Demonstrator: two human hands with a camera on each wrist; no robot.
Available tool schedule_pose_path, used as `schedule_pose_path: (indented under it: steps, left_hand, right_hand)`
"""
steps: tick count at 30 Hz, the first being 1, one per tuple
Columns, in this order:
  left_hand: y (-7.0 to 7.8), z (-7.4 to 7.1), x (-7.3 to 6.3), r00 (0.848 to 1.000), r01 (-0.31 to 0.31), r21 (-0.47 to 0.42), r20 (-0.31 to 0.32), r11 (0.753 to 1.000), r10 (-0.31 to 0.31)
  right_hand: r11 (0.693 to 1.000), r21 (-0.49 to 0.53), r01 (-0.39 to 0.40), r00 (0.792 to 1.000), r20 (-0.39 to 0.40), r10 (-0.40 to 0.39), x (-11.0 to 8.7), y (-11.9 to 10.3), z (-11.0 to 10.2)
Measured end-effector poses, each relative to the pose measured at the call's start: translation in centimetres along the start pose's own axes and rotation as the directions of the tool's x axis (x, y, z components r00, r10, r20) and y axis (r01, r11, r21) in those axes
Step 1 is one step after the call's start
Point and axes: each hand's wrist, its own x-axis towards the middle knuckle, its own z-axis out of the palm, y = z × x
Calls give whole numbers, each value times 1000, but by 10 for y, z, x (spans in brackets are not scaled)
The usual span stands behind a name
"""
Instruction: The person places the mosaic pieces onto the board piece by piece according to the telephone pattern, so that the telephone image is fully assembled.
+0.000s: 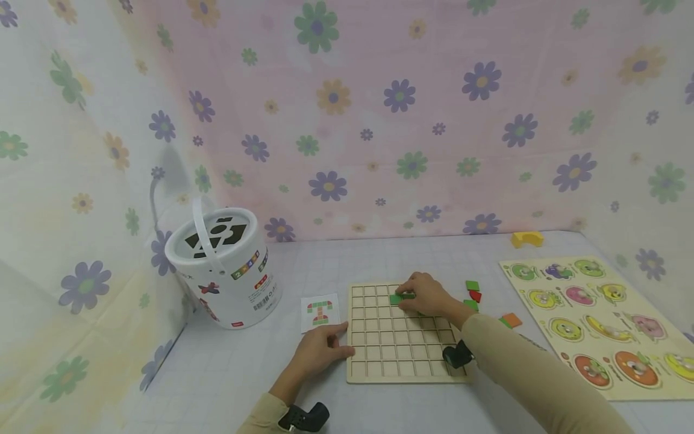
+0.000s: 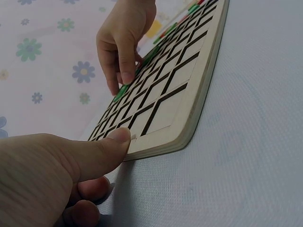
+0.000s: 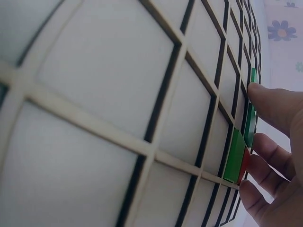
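Observation:
A wooden grid board lies flat on the table. My left hand is at its left edge; in the left wrist view the thumb presses on the rim near a corner and the other fingers sit lower, beside the board. Over the far rows, my right hand pinches a small green tile between thumb and fingers. Another green tile sits in a cell just left of the fingertips. In the right wrist view a green piece and a red piece lie in the grid below the fingers.
A pattern card lies left of the board. Loose green, red and orange pieces lie to its right. Beyond are a fruit puzzle board and a yellow arch block. A white bucket stands at the left.

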Motion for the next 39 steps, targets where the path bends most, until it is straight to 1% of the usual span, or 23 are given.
schedule_pose_path:
  steps: [7,9,13,19,22,26,31,33,36,38,39]
  left_hand:
    - [0,0,-1,1000,-12,0,6,1000,12]
    - [0,0,-1,1000,-15,5,4,1000,15]
    - [1,-2,-1,1000,-15,12,0,1000,15]
    - [-1,-1,0,1000,-13,8,8,1000,13]
    - [-1,0,-1,1000,-15,11,3,1000,15]
    - [-1,0,-2,1000,-16,11,4,1000,16]
    - [-1,-2,-3,1000,-15,29,-16,999,15]
    - [-1,-2,-3,1000,-16,35,-22,999,17]
    - [0,-2,-3,1000,-22,26,-15,999,22]
    - [-1,-1,-3,1000,-20,23,-7,1000,20]
    - [-1,-1,-3,1000,-18,20,-3,1000,18]
  right_hand:
    - [1000,25,18,999,-30,-17,-6,9,-3]
    - [999,33,1,999,-43,1,-9,13,-7]
    - [997,39,-60,997,-56,62,-19,24,-17]
    - [989,26,-144,986,-79,145,-46,48,-34]
    - [982,6,-191,978,-87,191,-59,64,-41]
    - [972,5,-236,967,-99,235,-81,84,-53]
    - [970,11,-243,962,-127,242,-108,100,-68]
    - [967,10,-253,961,-112,252,-117,105,-72]
    - [966,5,-258,963,-78,257,-129,108,-74]
    - [971,12,-239,969,-53,240,-135,109,-73]
    - [976,14,-216,975,-46,216,-137,108,-72]
